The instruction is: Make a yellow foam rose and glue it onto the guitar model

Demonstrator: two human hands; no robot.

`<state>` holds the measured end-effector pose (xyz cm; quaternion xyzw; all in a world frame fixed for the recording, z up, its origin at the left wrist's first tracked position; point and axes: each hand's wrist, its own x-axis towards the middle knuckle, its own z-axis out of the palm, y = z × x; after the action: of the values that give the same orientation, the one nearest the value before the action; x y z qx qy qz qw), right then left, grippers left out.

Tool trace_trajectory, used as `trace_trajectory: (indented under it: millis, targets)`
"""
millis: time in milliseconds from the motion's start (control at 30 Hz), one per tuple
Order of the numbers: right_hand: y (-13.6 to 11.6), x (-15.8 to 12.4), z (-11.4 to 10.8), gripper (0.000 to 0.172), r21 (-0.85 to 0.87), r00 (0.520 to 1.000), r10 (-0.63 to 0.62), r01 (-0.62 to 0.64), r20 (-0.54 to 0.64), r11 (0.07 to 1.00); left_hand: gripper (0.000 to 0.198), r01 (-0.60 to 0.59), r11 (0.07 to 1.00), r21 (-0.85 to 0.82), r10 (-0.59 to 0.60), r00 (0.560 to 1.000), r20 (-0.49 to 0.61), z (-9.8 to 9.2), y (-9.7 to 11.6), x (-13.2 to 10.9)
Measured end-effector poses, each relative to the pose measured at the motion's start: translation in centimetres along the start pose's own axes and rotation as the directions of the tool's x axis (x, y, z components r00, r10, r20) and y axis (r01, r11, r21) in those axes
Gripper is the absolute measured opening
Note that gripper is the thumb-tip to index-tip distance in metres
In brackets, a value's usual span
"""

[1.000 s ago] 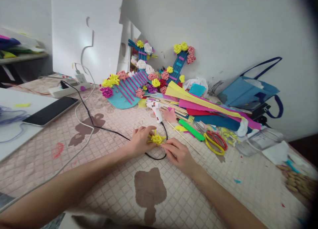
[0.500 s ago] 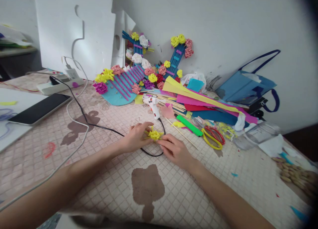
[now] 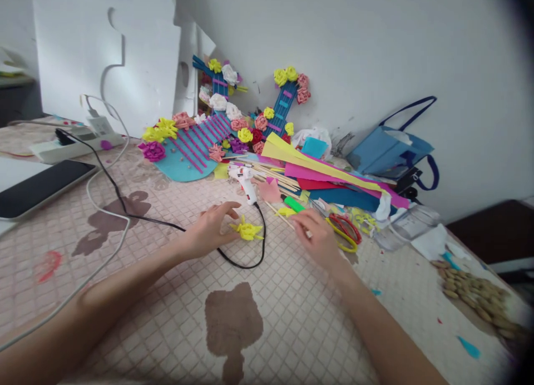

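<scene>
1. Two hands over the patterned table (image 3: 292, 318), both palm down, well apart from each other.
2. Left hand (image 3: 206, 235): fingers curled toward the yellow paper flower (image 3: 247, 230) and touching its left edge, thumb raised above them. I cannot tell whether I pinch it or only steady it.
3. Yellow paper flower: lies flat on the table, near the middle, just right of my left hand. It sits inside the loop of the black cord (image 3: 246, 262), which runs up to the white glue gun (image 3: 246, 183) behind it.
4. Right hand (image 3: 320, 239): away from the flower, to its right. Fingers loosely bent and slightly spread, nothing seen between them.
5. Near my right hand: red and yellow scissors (image 3: 346, 233) just beside it on the far side, a green marker (image 3: 294, 203) behind it, and a thin wooden stick (image 3: 278, 213) running toward my fingers.
6. Behind these: a stack of coloured foam sheets (image 3: 334, 176), and a blue bag (image 3: 386, 151) against the wall.
7. Far left: a dark phone (image 3: 37, 186) lying flat, with a white power strip (image 3: 62, 148) beyond it.
</scene>
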<state>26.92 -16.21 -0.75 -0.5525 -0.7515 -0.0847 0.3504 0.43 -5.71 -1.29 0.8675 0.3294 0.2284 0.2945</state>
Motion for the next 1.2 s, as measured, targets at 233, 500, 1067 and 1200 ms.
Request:
trace_trajectory:
  millis: [233, 500, 1067, 1200]
  targets:
    - [9.0, -2.0, -4.7, 0.011, -0.300, 0.925, 0.379, -0.357, 0.018, 0.885, 0.048, 0.020, 0.998, 0.056, -0.018, 0.999, -0.034, -1.1, -0.3, 0.4]
    - [9.4, -2.2, -3.5, 0.013, -0.253, 0.932, 0.359, -0.336, 0.049, 0.907, 0.036, 0.041, 0.997, 0.058, -0.040, 0.999, -0.016, -2.1, -0.3, 0.7]
    - [3.4, -0.9, -0.9, 0.011, -0.089, 0.940, 0.242, -0.227, 0.241, 0.970, 0.014, 0.062, 0.996, 0.060, -0.068, 0.992, 0.103, -2.7, 0.4, 0.6]
    - [2.0, -1.1, 1.2, 0.006, -0.184, 0.919, 0.276, -0.231, 0.281, 0.956, 0.014, 0.026, 0.999, 0.043, -0.030, 0.995, 0.100, -2.5, 0.1, 0.6]
